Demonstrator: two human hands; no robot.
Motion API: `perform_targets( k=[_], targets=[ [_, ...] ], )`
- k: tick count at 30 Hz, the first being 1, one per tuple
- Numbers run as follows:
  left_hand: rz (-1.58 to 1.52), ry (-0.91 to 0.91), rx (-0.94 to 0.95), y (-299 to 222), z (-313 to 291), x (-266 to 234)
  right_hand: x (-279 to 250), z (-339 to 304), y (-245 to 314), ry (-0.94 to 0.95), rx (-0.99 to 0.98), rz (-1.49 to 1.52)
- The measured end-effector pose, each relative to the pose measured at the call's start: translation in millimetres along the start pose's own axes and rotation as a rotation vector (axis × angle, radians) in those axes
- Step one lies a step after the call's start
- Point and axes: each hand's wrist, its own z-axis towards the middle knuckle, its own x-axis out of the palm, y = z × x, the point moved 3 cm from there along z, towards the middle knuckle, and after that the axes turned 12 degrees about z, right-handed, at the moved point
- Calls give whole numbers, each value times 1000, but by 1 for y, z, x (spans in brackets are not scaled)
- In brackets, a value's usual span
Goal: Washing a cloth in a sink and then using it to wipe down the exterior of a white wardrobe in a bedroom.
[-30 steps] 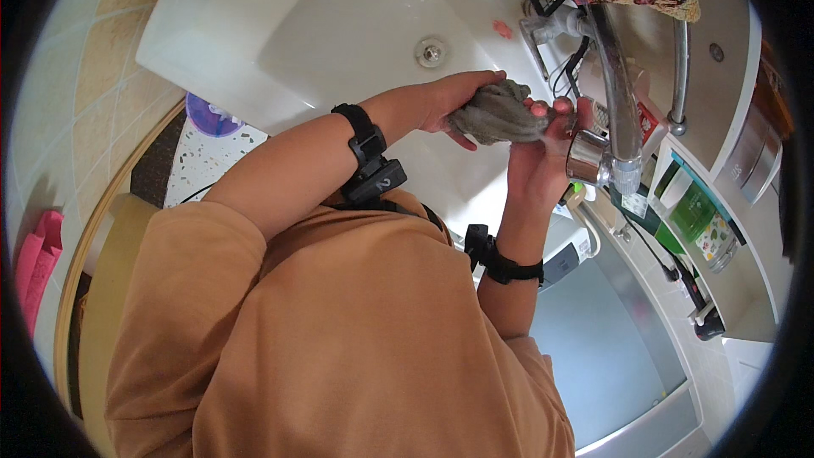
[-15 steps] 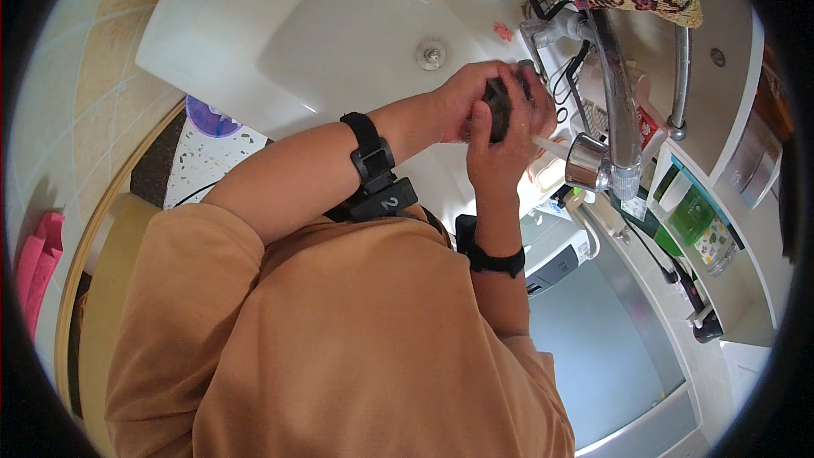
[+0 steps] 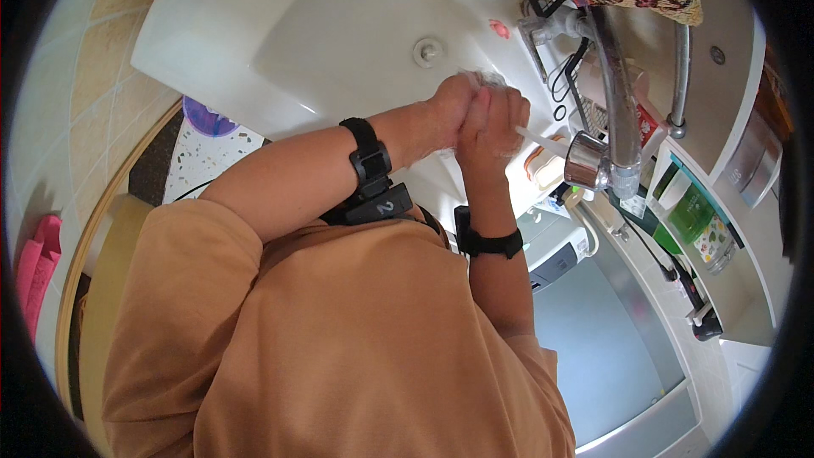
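Both the left hand (image 3: 451, 107) and right hand (image 3: 493, 125) clench at upper centre, fingers curled around seemingly grey cloth (image 3: 488, 79), mostly hidden, likely so water (image 3: 543, 142) from the faucet (image 3: 587, 161), right of centre, lands there above the sink (image 3: 326, 51).

Left side is taken up by a beige-tiled wall (image 3: 102, 97), pale grout lines visible, warmer tone toward the top. It is edged by a wood-toned strip (image 3: 119, 195). Floor (image 3: 208, 157) is exposed only as a small patch: white with coloured flecks, flanked by a dark speckled strip (image 3: 158, 157). Top centre is filled by a white basin (image 3: 339, 34), its glossy rim marked by a bright highlight. Right side is occupied by a white shelf unit (image 3: 753, 295), open-fronted. Lower right, a pale blue-grey panel (image 3: 593, 343) is framed in grey; pale tiles (image 3: 715, 373) are seen beyond.
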Motion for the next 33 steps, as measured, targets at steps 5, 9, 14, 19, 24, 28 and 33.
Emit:
perform_targets(
  k=[5, 9, 14, 19, 24, 28, 33],
  targets=[
    [106, -393, 1, 2, -1, -13, 7, 7, -3, 48, 87, -38],
    [172, -546, 5, -12, -16, 7, 10, 15, 0, 37, 93, 6],
    [161, -482, 22, -6, -5, -12, 13, 15, -6, 84, 131, 17],
    [117, -434, -67, -17, -11, 9, 10, 3, -4, 7, 53, 46],
    [95, -520, -78, -15, -16, 20, 6, -7, -6, 23, 28, 27],
    [71, -363, 22, -3, 10, -24, 10, 2, -8, 70, 31, 60],
    [91, -521, -131, -11, -2, 2, 3, 12, -3, 125, 22, 57]
  ],
)
